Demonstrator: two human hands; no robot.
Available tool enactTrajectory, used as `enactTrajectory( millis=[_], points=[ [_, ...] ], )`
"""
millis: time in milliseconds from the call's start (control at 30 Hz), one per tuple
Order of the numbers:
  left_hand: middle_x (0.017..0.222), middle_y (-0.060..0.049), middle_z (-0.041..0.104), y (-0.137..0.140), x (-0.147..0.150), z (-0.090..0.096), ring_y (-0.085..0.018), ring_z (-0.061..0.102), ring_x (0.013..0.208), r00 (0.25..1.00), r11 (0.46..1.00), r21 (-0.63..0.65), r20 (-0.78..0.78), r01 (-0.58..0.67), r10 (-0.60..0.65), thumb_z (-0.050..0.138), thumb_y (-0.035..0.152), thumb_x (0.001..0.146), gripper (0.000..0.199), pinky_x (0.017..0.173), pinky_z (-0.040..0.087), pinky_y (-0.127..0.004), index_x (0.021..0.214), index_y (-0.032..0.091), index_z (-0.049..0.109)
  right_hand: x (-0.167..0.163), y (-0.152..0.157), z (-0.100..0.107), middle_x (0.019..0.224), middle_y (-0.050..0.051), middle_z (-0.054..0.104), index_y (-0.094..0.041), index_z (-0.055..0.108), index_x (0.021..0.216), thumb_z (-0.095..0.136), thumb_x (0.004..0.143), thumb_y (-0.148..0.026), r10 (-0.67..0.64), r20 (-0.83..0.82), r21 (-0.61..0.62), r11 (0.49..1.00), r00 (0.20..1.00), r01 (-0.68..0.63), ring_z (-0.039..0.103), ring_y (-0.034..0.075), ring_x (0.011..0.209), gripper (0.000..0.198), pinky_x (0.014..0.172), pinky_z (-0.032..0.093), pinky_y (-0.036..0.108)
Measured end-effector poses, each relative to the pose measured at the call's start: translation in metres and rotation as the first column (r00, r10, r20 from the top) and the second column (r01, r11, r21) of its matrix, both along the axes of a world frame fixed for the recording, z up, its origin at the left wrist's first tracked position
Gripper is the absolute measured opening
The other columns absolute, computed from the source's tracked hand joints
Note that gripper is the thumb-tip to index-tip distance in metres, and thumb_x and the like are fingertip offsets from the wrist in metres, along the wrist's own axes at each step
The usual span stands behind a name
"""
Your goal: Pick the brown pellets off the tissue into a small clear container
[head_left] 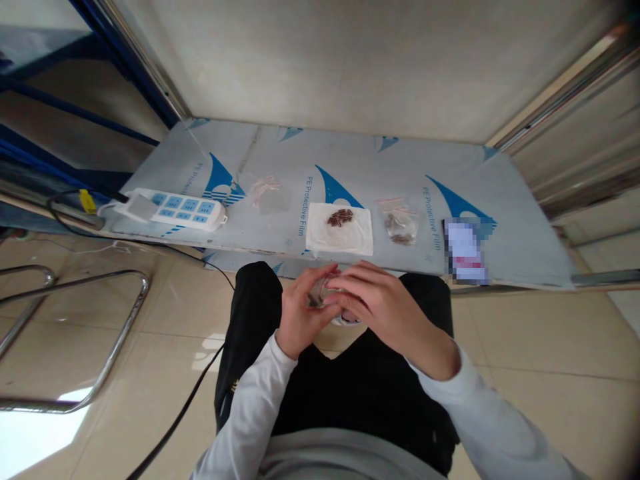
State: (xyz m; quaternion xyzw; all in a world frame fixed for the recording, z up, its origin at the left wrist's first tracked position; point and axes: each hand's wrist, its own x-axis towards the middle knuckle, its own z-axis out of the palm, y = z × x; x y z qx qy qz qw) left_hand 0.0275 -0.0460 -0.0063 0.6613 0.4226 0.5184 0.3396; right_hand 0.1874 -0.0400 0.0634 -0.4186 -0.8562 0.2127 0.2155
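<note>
My left hand (302,311) and my right hand (383,301) meet above my lap, in front of the shelf's edge. Between their closed fingers is a small clear plastic bag (317,292), with something dark showing inside; my fingers cover most of it. Just beyond them, a white paper napkin (320,235) carries a small pile of short brown pieces (340,217). To its right lies a clear zip bag (401,227) with similar dark pieces inside. Several flat clear bags with reddish top strips (267,190) lie to the left.
The film-covered metal shelf (280,150) holds a white power strip (187,210) with a plug at the left. A phone (465,252) with a blurred screen lies at the right. A black cable (185,393) runs down past my left leg, near a metal chair frame (115,347).
</note>
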Motion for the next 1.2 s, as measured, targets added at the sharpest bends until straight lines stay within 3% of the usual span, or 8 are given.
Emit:
enactTrajectory(
  millis=[233, 300, 400, 667, 800, 900, 1067, 1200],
  points=[
    [0.121, -0.014, 0.068, -0.005, -0.011, 0.005, -0.027, 0.066, 0.110, 0.985, 0.979, -0.114, 0.055, 0.168, -0.162, 0.085, 0.039, 0.064, 0.076, 0.096, 0.053, -0.042, 0.132, 0.020, 0.055, 0.011, -0.009, 0.000, 0.105, 0.006, 0.057, -0.022, 0.072, 0.088, 0.059, 0.093, -0.024, -0.026, -0.092, -0.103, 0.995, 0.995, 0.016, 0.062, 0.016, 0.084, 0.014, 0.076, 0.054, 0.032],
    [0.118, -0.015, 0.070, -0.006, -0.015, 0.006, -0.026, 0.068, 0.106, 0.963, 0.950, -0.224, 0.204, 0.219, -0.174, 0.080, 0.043, 0.072, 0.062, 0.093, 0.055, -0.039, 0.125, 0.018, 0.060, 0.016, -0.009, 0.001, 0.110, 0.007, 0.054, -0.022, 0.072, 0.088, 0.059, 0.093, -0.023, -0.027, -0.084, -0.075, 0.997, 0.996, 0.021, 0.061, 0.016, 0.087, 0.014, 0.078, 0.055, 0.033],
    [0.092, -0.010, 0.078, -0.007, -0.017, 0.009, -0.020, 0.074, 0.082, 0.947, 0.920, -0.359, 0.318, 0.157, -0.038, 0.071, 0.038, 0.082, 0.024, 0.077, 0.060, -0.031, 0.092, 0.016, 0.072, 0.023, -0.011, 0.005, 0.118, 0.009, 0.052, -0.023, 0.071, 0.089, 0.057, 0.093, -0.021, -0.026, -0.048, -0.042, 0.999, 0.998, 0.024, 0.061, 0.018, 0.093, 0.014, 0.083, 0.055, 0.036],
    [0.082, -0.006, 0.079, -0.012, -0.018, 0.033, -0.021, 0.075, 0.077, 0.975, 0.938, -0.340, 0.223, 0.074, 0.004, 0.079, 0.030, 0.075, 0.012, 0.074, 0.062, -0.031, 0.080, 0.019, 0.077, 0.032, -0.026, 0.013, 0.110, 0.005, 0.071, -0.027, 0.064, 0.106, 0.062, 0.091, -0.027, -0.122, -0.142, -0.105, 0.989, 0.982, 0.107, 0.068, 0.023, 0.100, 0.015, 0.087, 0.056, 0.039],
    [0.085, -0.004, 0.079, -0.015, -0.017, 0.048, -0.020, 0.075, 0.081, 0.971, 0.945, -0.309, 0.235, 0.104, -0.030, 0.078, 0.025, 0.077, 0.007, 0.075, 0.061, -0.029, 0.083, 0.021, 0.078, 0.018, -0.034, 0.006, 0.099, 0.003, 0.075, -0.028, 0.056, 0.125, 0.075, 0.081, -0.035, -0.367, -0.370, -0.409, 0.889, 0.853, 0.205, 0.073, 0.023, 0.091, 0.048, 0.071, 0.061, 0.032],
    [0.085, -0.003, 0.079, -0.015, -0.017, 0.052, -0.018, 0.074, 0.080, 0.971, 0.946, -0.312, 0.237, 0.091, -0.016, 0.078, 0.024, 0.077, 0.007, 0.074, 0.060, -0.027, 0.084, 0.022, 0.078, 0.007, -0.036, -0.002, 0.095, 0.004, 0.077, -0.024, 0.070, 0.105, 0.075, 0.080, -0.037, -0.481, -0.477, -0.574, 0.804, 0.736, 0.154, 0.073, 0.023, 0.089, 0.029, 0.071, 0.061, 0.032],
    [0.082, -0.003, 0.079, -0.014, -0.020, 0.052, -0.017, 0.074, 0.076, 0.968, 0.925, -0.378, 0.247, 0.052, 0.046, 0.077, 0.029, 0.078, 0.010, 0.073, 0.060, -0.026, 0.084, 0.020, 0.077, -0.003, -0.038, -0.009, 0.094, 0.005, 0.078, -0.023, 0.077, 0.095, 0.071, 0.083, -0.038, -0.598, -0.586, -0.661, 0.743, 0.547, 0.103, 0.074, 0.023, 0.089, 0.020, 0.081, 0.060, 0.035],
    [0.074, -0.003, 0.077, -0.013, -0.019, 0.051, -0.015, 0.071, 0.068, 0.956, 0.908, -0.419, 0.274, 0.022, 0.104, 0.076, 0.030, 0.078, 0.012, 0.067, 0.058, -0.023, 0.078, 0.018, 0.077, -0.011, -0.044, -0.018, 0.092, 0.002, 0.079, -0.028, 0.078, 0.092, 0.074, 0.081, -0.036, -0.676, -0.601, -0.674, 0.715, 0.426, 0.185, 0.074, 0.024, 0.088, 0.015, 0.084, 0.060, 0.038]
  ],
)
